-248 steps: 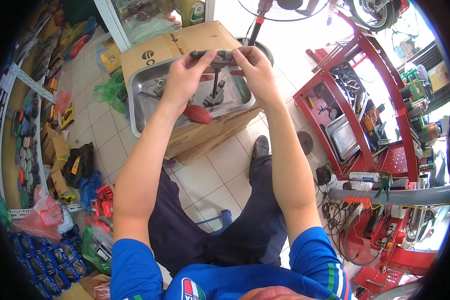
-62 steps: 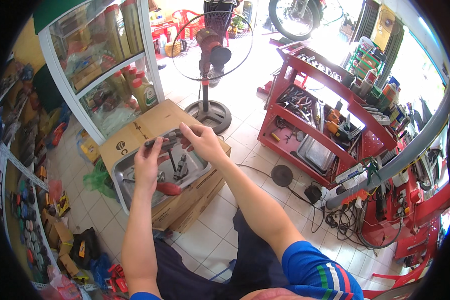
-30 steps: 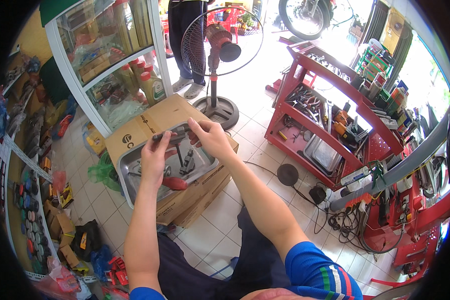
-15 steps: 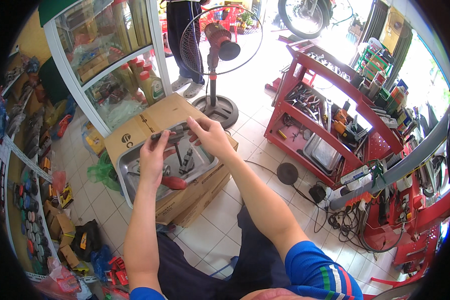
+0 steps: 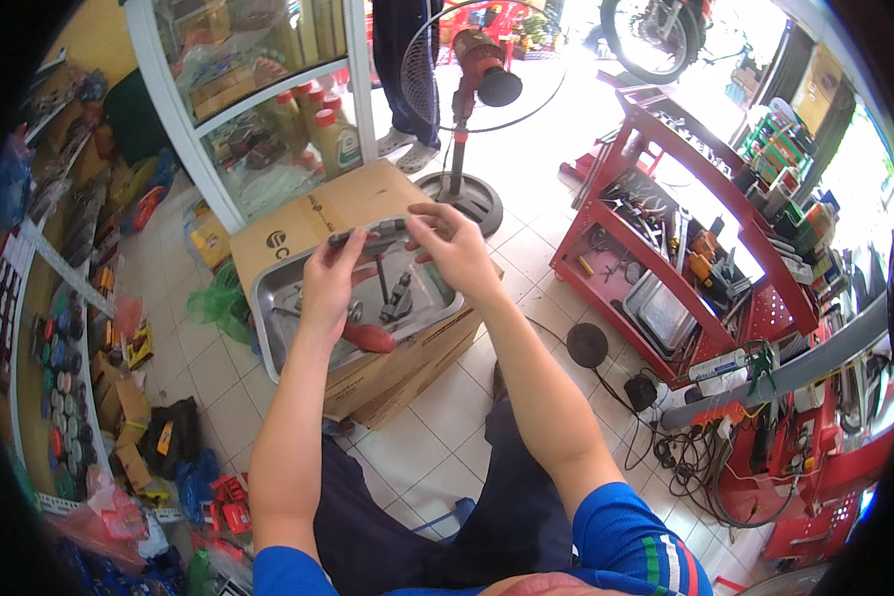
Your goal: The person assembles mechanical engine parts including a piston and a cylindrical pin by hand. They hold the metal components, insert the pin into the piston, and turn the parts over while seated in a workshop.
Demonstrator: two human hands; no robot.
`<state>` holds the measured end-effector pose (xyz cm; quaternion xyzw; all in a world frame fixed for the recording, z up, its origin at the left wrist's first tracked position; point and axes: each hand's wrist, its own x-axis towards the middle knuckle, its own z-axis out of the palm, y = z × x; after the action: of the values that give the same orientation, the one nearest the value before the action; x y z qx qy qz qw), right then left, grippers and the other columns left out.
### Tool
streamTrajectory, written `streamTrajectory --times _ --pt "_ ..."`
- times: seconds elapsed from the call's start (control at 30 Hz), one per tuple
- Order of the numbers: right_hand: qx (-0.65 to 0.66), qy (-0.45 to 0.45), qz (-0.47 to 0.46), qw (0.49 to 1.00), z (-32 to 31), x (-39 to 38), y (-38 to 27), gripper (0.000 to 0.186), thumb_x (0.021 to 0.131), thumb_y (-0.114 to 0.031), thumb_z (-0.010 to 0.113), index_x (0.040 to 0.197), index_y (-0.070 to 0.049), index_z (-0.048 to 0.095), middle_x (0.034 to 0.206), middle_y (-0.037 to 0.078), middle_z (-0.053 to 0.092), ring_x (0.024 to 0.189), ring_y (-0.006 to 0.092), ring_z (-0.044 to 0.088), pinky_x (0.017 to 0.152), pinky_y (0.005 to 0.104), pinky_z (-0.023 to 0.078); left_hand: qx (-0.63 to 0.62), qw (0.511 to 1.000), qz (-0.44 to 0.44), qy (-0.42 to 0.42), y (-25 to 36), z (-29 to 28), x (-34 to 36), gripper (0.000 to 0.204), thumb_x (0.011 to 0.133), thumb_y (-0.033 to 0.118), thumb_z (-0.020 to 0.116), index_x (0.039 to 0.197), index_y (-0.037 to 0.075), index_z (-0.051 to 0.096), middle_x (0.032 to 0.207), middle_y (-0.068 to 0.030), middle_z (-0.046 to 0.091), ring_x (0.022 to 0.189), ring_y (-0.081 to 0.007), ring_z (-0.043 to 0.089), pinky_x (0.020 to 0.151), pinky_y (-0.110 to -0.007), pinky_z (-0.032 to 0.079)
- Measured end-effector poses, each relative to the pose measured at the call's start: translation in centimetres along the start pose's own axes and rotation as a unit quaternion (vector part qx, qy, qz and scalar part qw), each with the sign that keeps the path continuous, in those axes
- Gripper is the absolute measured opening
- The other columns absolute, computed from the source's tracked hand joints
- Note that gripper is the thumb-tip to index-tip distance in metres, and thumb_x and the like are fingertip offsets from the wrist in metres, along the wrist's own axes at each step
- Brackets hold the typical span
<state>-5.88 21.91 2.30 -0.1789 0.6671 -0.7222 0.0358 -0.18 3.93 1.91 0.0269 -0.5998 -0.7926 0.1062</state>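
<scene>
A dark, rod-shaped metal part (image 5: 383, 228) is held level above the far side of a silver metal tray (image 5: 269, 343). My left hand (image 5: 330, 281) grips its left end between thumb and fingers. The fingertips of my right hand (image 5: 457, 248) are bent around its right end. Below, in the tray, lie a grey metal part (image 5: 398, 299) and a thin dark rod (image 5: 381, 277). A red-handled tool (image 5: 370, 338) rests at the tray's near edge, partly behind my left wrist. Smaller metal pieces beside my left hand are too small to name.
The tray stands on a cardboard box (image 5: 368, 187). Behind it are a standing fan (image 5: 479, 70), a person's legs (image 5: 405, 70) and a glass cabinet (image 5: 268, 109). A red tool cart (image 5: 606, 233) is at right, with cables on the floor (image 5: 680, 447). Crowded shelves (image 5: 70, 397) line the left.
My view has shifted, so the scene sits further right in the picture. Both hands remain at the metal part over the tray, the right fingers now more bent at its end.
</scene>
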Motion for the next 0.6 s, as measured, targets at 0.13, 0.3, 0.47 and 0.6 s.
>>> streamTrajectory --times 0.13,0.3,0.47,0.6 --pt "0.014 -0.004 0.039 0.999 -0.1 0.2 0.0 0.051 0.102 -0.042 0.048 0.124 0.003 0.056 0.104 0.011 0.066 0.086 0.0171 0.065 0.071 0.0290 0.053 -0.025 1.000 0.003 -0.009 0.2 -0.1 0.1 0.028 0.098 0.028 0.062 0.117 0.007 0.061 0.110 -0.0039 0.067 0.091 -0.0155 0.066 0.078 -0.029 0.053" --pt "0.041 -0.004 0.063 0.997 0.3 0.0 -0.1 0.072 0.102 -0.059 0.033 0.129 0.006 0.050 0.103 0.015 0.064 0.088 0.0212 0.066 0.073 0.0315 0.053 -0.052 0.998 -0.007 -0.020 0.5 -0.1 -0.2 0.029 0.098 0.028 0.062 0.119 0.007 0.060 0.112 -0.0039 0.067 0.094 -0.0169 0.067 0.078 -0.029 0.053" --pt "0.070 -0.024 0.068 0.995 1.8 -0.2 0.2 0.073 0.101 -0.061 0.031 0.134 0.004 0.046 0.107 0.017 0.063 0.093 0.0228 0.066 0.079 0.0328 0.054 -0.043 0.999 0.019 -0.008 0.5 -0.3 -0.7 0.032 0.096 0.027 0.065 0.116 0.002 0.062 0.111 -0.0084 0.067 0.100 -0.0178 0.065 0.084 -0.032 0.055" --pt "0.125 -0.003 0.025 0.992 3.1 0.1 1.0 0.064 0.101 -0.052 0.046 0.137 0.000 0.044 0.108 0.016 0.062 0.092 0.0199 0.066 0.076 0.0308 0.054 -0.030 0.997 0.068 -0.015 0.3 0.7 -1.1 0.032 0.095 0.024 0.066 0.118 0.002 0.061 0.112 -0.0097 0.067 0.103 -0.0182 0.065 0.086 -0.033 0.056"
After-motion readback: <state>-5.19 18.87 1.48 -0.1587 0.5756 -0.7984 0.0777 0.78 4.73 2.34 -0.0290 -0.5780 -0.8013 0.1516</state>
